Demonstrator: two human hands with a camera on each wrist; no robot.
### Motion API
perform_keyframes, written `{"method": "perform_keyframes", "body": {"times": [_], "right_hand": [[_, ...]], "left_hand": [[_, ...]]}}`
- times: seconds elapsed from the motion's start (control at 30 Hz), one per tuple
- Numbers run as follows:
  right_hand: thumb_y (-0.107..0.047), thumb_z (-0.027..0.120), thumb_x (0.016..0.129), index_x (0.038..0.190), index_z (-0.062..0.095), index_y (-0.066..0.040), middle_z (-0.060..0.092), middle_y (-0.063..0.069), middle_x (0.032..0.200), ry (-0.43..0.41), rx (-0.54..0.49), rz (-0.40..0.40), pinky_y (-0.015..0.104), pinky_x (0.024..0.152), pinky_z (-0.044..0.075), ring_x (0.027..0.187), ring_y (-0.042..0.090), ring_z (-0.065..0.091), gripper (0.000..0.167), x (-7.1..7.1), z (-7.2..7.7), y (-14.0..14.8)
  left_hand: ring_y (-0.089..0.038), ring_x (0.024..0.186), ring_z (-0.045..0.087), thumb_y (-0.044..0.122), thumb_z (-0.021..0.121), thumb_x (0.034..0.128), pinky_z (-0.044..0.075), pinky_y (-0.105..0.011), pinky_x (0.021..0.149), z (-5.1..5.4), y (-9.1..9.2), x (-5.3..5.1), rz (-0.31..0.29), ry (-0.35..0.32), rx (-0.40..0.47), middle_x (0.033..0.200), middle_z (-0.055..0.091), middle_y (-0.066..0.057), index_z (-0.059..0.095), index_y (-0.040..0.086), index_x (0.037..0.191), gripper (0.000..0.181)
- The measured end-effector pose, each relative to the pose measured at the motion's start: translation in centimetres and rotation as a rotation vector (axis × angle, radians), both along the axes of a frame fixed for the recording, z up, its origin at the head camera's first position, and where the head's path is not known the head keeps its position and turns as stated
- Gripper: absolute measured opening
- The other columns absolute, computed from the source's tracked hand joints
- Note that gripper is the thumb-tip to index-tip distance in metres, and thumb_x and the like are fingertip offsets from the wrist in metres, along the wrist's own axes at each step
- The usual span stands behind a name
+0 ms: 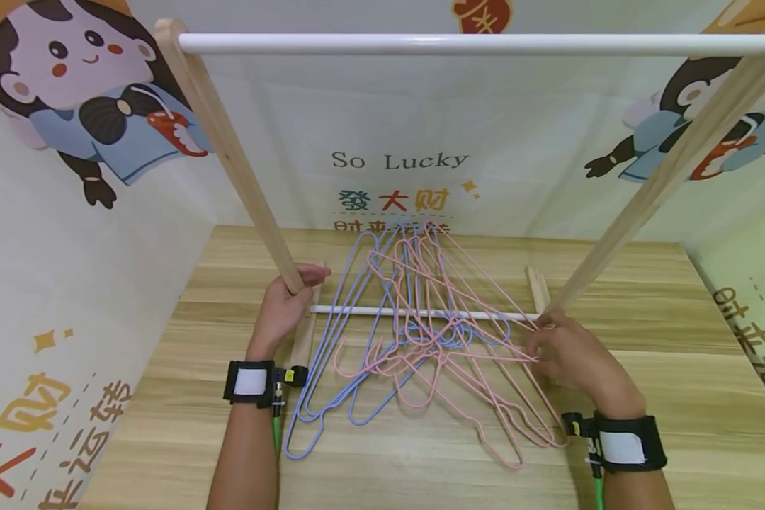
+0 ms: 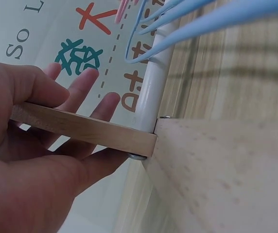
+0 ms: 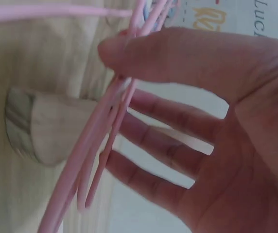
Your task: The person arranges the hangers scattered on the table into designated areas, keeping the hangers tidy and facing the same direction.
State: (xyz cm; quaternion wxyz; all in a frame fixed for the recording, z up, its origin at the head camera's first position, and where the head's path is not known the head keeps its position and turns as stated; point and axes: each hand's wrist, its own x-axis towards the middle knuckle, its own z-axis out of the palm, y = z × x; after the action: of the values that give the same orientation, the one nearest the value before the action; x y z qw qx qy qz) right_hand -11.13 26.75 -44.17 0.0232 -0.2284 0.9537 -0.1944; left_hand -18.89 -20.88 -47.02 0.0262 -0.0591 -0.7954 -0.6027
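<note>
A heap of pink wire hangers (image 1: 515, 465) and blue hangers (image 1: 358, 423) lies tangled inside a wooden rack. My left hand (image 1: 282, 312) holds the rack's left post (image 1: 229, 156) near its foot. In the left wrist view, the thumb lies on one side of the post (image 2: 90, 131) and the fingers reach past the other. By the foot of the right post (image 1: 669, 170), my right hand (image 1: 583, 361) pinches the ends of several pink hangers. The right wrist view shows the thumb over these pink hangers (image 3: 80, 153), with spread fingers behind them.
A white top bar (image 1: 478, 44) joins the two posts high up. The low white bar (image 1: 357, 310) runs between the feet, with hangers lying across it. Printed walls (image 1: 280, 127) enclose the wood-grain tabletop (image 1: 370, 482) at the back and sides.
</note>
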Motion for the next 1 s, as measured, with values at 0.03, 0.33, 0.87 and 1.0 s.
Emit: {"method": "perform_keyframes", "body": {"times": [0.03,0.33,0.87,1.0], "right_hand": [[0.003,0.09,0.079,0.084,0.077,-0.016,0.066,0.026,0.121,0.003,-0.009,0.007,0.055,0.081,0.057,0.102,0.045,0.068,0.024,0.0,0.0,0.2],[0.003,0.086,0.091,0.095,0.082,-0.013,0.074,0.022,0.124,0.014,-0.141,0.029,0.056,0.084,0.06,0.104,0.042,0.074,0.017,0.5,1.0,1.6],[-0.005,0.072,0.106,0.107,0.074,-0.014,0.077,0.0,0.107,-0.155,-0.296,0.018,0.035,0.08,0.058,0.098,0.018,0.072,0.009,0.5,1.3,2.3],[-0.007,0.077,0.102,0.096,0.073,-0.02,0.064,-0.009,0.091,-0.155,-0.275,0.033,0.03,0.07,0.05,0.083,0.01,0.059,0.015,0.4,0.8,2.3]], "left_hand": [[-0.04,0.135,0.065,-0.011,0.052,0.105,0.044,-0.057,0.119,0.0,0.0,0.0,-0.004,0.003,0.002,0.138,0.072,-0.023,0.068,-0.006,0.136,0.036],[-0.039,0.135,0.065,-0.01,0.052,0.1057,0.043,-0.056,0.118,0.0,-0.1,0.1,-0.01,0.004,0.009,0.137,0.072,-0.023,0.067,-0.005,0.139,0.037],[-0.038,0.134,0.065,-0.009,0.052,0.1068,0.044,-0.055,0.118,0.0,-0.1,0.0,-0.003,0.001,-0.001,0.138,0.071,-0.023,0.066,-0.005,0.142,0.038],[-0.038,0.135,0.065,-0.008,0.052,0.1075,0.044,-0.055,0.118,-0.1,0.0,0.0,-0.006,-0.002,-0.003,0.139,0.071,-0.023,0.066,-0.005,0.142,0.037]]}}
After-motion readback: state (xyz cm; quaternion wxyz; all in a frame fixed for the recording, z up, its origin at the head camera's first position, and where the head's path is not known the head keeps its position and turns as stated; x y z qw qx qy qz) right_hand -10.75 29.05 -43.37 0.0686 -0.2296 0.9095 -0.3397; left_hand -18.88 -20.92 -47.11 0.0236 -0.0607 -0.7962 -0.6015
